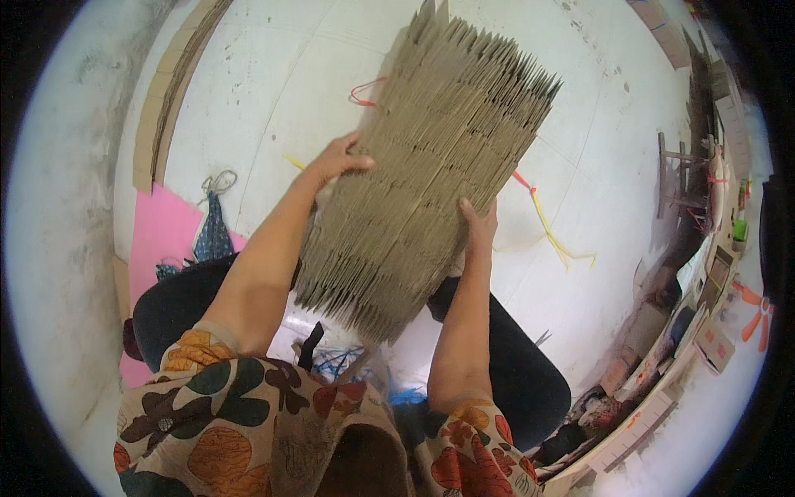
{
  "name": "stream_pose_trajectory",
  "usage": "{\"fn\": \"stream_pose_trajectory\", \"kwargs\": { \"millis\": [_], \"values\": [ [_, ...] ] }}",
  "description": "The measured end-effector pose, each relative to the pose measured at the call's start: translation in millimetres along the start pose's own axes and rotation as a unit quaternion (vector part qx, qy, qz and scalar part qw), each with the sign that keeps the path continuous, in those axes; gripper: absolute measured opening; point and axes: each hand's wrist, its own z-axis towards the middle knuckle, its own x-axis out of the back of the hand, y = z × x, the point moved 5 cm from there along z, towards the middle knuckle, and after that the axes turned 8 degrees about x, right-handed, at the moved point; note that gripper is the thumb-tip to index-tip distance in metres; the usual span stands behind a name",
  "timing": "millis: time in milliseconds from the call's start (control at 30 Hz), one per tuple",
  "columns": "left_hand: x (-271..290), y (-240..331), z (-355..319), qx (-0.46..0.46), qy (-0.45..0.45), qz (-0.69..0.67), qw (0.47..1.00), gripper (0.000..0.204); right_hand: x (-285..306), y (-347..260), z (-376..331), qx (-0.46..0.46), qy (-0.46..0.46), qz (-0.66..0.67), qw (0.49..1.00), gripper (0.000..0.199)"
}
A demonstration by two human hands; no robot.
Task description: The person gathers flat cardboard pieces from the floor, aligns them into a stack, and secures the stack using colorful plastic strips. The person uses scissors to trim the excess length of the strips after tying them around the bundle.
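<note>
A thick stack of flattened cardboard pieces, grey-brown with ragged edges facing up, stands tilted in front of my knees. My left hand grips its left side, the thumb lying over the top edges. On the opposite side my right hand presses against the stack, thumb up and the other fingers mostly hidden behind it. Red string loops out beyond the stack's left side. To the right, a yellow string with a red end lies on the floor, partly under the stack.
Folded cardboard leans along the left wall, near a pink sheet and a dark patterned cloth. A wooden stool and assorted boxes line the right side. An orange fan shows at the far right. Pale floor surrounds the stack.
</note>
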Motion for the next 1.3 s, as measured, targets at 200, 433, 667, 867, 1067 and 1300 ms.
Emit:
{"fn": "stream_pose_trajectory", "kwargs": {
  "millis": [200, 433, 667, 867, 1067, 1300],
  "values": [
    [-38, -5, 22, -0.088, 0.073, 0.094, 0.989, 0.078, -15, -16, 9, -0.056, -0.045, 0.128, 0.989, 0.074],
    [-41, 1, 35, 0.008, -0.010, 0.100, 0.995, 0.081, -21, -17, 8, -0.071, -0.030, 0.242, 0.967, 0.075],
    [-51, 11, -6, -0.018, -0.005, 0.083, 0.996, 0.073, -18, -44, -14, -0.047, -0.030, 0.212, 0.976, 0.059],
    [-57, 51, -77, -0.126, 0.021, 0.084, 0.988, 0.072, -10, -115, -41, 0.016, -0.034, 0.227, 0.973, 0.063],
    [-65, 143, -185, -0.338, 0.084, 0.139, 0.927, 0.077, 3, -245, -79, 0.202, -0.048, 0.265, 0.942, 0.057],
    [-87, 213, -284, -0.496, 0.070, 0.143, 0.853, 0.062, 16, -361, -133, 0.354, -0.049, 0.304, 0.883, 0.042]
  ]
}}
